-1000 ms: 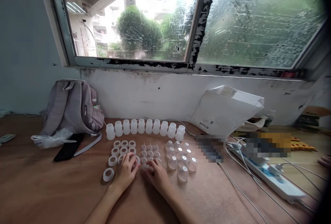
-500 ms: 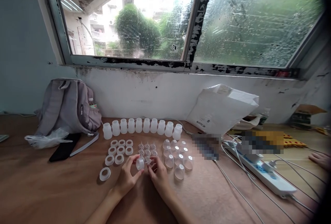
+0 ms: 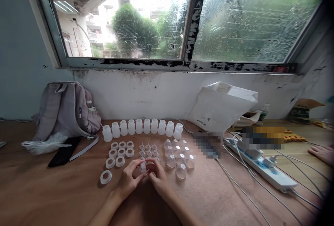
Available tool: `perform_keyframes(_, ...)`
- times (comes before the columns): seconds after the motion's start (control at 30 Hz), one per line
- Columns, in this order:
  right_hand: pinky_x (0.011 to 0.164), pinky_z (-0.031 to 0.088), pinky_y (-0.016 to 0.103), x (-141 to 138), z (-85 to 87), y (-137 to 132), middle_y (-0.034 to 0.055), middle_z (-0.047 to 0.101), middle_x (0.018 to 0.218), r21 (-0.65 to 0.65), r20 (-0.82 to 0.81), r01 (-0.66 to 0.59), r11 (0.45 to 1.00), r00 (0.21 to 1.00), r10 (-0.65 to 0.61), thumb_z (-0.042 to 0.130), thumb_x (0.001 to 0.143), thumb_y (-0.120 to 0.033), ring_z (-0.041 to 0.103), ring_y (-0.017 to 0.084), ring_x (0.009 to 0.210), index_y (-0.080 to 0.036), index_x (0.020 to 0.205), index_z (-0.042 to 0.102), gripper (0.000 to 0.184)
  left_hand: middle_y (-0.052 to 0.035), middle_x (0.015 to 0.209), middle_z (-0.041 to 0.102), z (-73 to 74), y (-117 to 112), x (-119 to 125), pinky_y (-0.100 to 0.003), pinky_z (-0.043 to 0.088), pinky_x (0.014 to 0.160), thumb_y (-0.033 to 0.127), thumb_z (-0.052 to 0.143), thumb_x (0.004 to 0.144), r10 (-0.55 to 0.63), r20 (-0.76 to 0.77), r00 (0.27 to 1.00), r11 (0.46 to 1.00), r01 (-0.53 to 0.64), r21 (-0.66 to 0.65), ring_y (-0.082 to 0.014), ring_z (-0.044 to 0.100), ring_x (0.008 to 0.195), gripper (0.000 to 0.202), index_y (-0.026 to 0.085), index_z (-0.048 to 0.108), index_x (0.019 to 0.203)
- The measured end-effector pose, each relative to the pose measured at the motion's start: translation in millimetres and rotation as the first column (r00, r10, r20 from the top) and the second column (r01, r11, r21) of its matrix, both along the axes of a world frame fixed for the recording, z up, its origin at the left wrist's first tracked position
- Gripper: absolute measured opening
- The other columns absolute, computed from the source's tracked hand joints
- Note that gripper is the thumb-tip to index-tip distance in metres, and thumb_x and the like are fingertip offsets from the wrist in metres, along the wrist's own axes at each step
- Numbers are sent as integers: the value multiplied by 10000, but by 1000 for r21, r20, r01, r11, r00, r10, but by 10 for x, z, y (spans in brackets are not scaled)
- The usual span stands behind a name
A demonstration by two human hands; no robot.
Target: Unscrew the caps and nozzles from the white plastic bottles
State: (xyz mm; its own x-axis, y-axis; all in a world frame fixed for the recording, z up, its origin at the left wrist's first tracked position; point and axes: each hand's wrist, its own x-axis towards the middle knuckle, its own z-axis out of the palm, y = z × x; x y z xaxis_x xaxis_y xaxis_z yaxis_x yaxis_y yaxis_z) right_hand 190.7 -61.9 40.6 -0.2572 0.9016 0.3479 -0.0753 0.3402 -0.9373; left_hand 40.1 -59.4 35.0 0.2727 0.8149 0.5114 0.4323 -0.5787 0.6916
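My left hand pinches a translucent bottle ring, tilted up on its edge above the table. My right hand is closed at the ring's right side; its fingertips hold a small clear nipple against the opening, mostly hidden by the fingers. Just beyond my hands, several clear bottle nipples stand in rows, points up. To the left lie more bottle rings, with one nearer to me. On the right, clear domed caps are grouped on the table.
A curved row of frosted bottles lines the back. At left are a grey backpack, a plastic bag and a black flat object. A white bag, power strip and cables lie right. Another person's hand rests far right.
My right hand has moved left, bringing the nipple up to the ring, and my hands now meet. The ring has turned more edge-on. The view has shifted slightly.
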Motion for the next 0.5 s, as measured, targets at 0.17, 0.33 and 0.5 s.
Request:
perform_keyframes(0.17,656,445,258,22,-6,65,13,575,751,-130,-129,69,989,988,-86,532,682,-145,549,143,724,-184,815,522,140,-83,1042,517,68,-66,18,-347,432,837,209,527,733,-19,23,1000,1000,19,18,-214,496,991,372,199,456,1099)
perform_keyframes(0.33,561,471,261,39,-19,86,26,559,779,-333,-222,-27,943,974,-50,613,664,-281,551,151,688,-172,861,546,235,-82,1087,500,51,-79,6,-365,377,904,198,497,755,-42,14,999,999,42,32,-216,455,1056,339,205,443,1090)
perform_keyframes(0.5,466,455,245,16,-34,94,12,564,668,-386,-207,-124,914,977,46,624,652,-364,527,106,493,-136,816,568,286,-85,1109,493,92,-103,28,-383,371,905,210,487,755,-42,-1,999,999,42,13,-215,449,1056,369,210,418,1117)
